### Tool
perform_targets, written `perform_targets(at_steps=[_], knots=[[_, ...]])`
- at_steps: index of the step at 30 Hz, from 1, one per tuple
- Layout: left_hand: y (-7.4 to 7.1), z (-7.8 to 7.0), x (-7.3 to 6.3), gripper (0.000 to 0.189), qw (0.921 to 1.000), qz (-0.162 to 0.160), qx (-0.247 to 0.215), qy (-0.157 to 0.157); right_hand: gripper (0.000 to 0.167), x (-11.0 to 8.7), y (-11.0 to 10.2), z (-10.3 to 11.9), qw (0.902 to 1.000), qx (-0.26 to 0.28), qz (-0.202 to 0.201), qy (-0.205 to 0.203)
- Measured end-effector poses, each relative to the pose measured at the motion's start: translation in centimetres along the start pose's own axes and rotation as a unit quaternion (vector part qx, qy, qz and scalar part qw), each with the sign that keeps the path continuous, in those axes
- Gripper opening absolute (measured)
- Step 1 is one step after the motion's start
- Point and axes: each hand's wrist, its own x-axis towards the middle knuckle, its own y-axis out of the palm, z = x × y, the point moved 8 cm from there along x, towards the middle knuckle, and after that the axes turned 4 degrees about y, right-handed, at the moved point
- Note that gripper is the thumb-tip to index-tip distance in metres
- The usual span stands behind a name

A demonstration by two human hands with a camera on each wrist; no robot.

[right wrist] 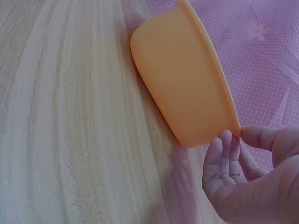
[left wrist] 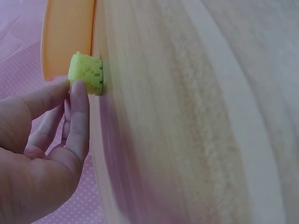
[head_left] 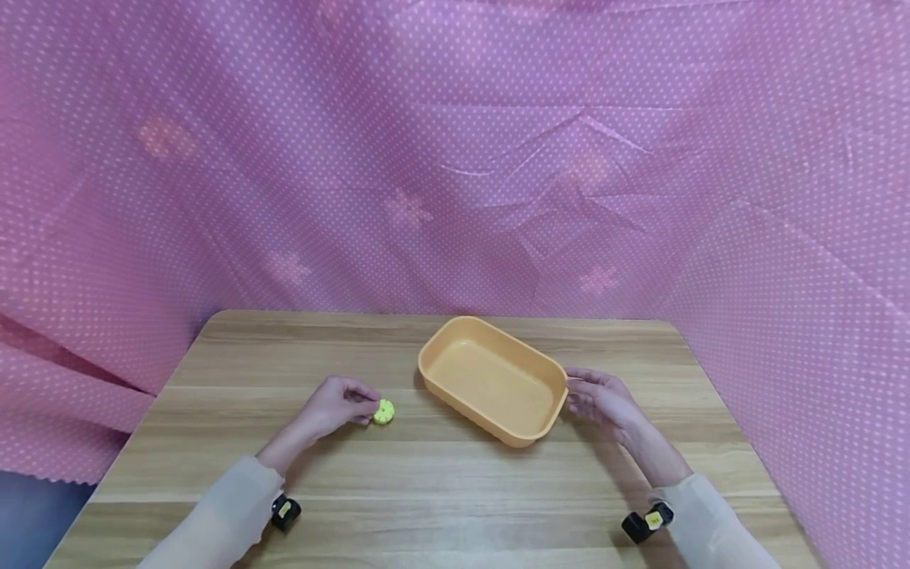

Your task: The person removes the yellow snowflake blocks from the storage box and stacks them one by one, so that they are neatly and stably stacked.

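Observation:
My left hand pinches a small yellow-green round toy piece between thumb and fingers. The piece has a notched edge and a hole in its top. Seen in the left wrist view, the toy piece has a brick-like pattern on its side and is at or just above the tabletop; contact is hard to tell. An orange rectangular tray with rounded corners stands to the right, with nothing inside. My right hand holds its right end, thumb and fingertips at the rim.
The wood-grain table carries the tray near its back edge. A pink dotted cloth hangs behind and along both sides. Each wrist wears a small black camera, the left camera and the right camera.

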Motion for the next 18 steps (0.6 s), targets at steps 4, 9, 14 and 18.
perform_targets(at_steps=[4,9,14,18], knots=[[-0.03,0.07,-0.06,0.024,1.0000,0.000,0.003,0.001,0.054,0.04,0.02,-0.07,1.0000,0.000,0.001,-0.001],[0.04,0.14,-0.19,0.024,1.0000,-0.004,0.002,-0.003,0.050,0.12,0.15,-0.13,1.0000,0.003,0.005,-0.005],[-0.07,0.20,-0.24,0.024,0.9999,-0.008,0.000,-0.007,0.053,0.03,0.15,-0.05,1.0000,0.002,0.004,-0.003],[-0.70,0.17,-0.39,0.025,0.9997,-0.021,0.005,-0.006,0.058,-0.01,0.03,0.08,1.0000,-0.008,0.002,-0.003]])
